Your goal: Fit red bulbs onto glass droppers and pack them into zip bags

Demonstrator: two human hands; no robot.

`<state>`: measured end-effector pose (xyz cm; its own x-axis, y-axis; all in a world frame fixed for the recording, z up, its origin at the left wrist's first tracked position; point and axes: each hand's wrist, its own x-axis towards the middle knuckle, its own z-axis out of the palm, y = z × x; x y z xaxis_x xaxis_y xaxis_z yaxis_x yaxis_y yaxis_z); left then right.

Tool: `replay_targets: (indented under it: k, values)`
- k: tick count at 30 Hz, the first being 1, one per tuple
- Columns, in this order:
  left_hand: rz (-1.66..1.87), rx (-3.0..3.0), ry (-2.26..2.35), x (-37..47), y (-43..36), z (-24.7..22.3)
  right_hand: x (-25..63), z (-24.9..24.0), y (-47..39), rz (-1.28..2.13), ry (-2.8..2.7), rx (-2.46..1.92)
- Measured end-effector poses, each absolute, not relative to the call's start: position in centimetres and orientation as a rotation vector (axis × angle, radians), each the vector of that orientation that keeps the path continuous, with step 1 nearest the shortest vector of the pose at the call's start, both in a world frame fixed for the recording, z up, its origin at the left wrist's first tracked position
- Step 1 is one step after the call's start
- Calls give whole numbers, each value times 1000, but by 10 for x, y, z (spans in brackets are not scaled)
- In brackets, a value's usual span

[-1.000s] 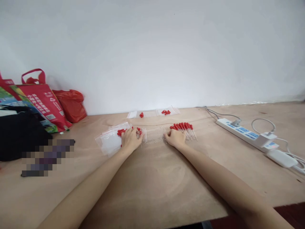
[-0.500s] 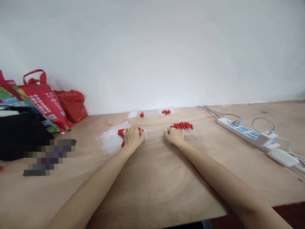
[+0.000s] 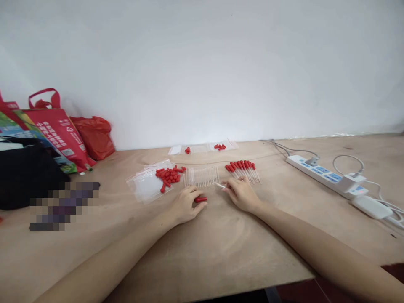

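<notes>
Between the thumb and fingers of my left hand (image 3: 184, 206) is a red rubber dropper bulb (image 3: 201, 199). My right hand (image 3: 243, 195) pinches a thin clear dropper tube (image 3: 219, 185), its free end pointing left toward the bulb but apart from it. Just beyond both hands lies a row of clear tubes (image 3: 203, 176). A pile of loose red bulbs (image 3: 168, 176) rests to the left of that row, partly on clear zip bags (image 3: 143, 185). To the right, droppers with red bulbs fitted (image 3: 242, 167) lie side by side.
Near the wall, more zip bags (image 3: 175, 150) lie with a few red bulbs (image 3: 220, 147). A white power strip (image 3: 325, 173) with plugs and cables runs along the right. Red shopping bags (image 3: 58, 134) and a black bag (image 3: 28, 176) stand at the left, beside a blurred dark object (image 3: 66, 206).
Both hands have drawn back toward me from the pile and the tube row. The left now has a red bulb, the right a clear tube.
</notes>
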<state>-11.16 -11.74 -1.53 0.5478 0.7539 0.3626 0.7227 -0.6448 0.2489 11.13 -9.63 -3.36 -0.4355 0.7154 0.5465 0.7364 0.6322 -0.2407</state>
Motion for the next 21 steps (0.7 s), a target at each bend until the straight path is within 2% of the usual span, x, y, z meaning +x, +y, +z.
replay_targets:
  k: [8,21]
  values:
    - [925,2506,1270,-112,-116,-26,94,-29,-107,-6,-2331,-938]
    - [923,2465,1236,-112,-119,-22,92,-27,-111,119,-2401,-976]
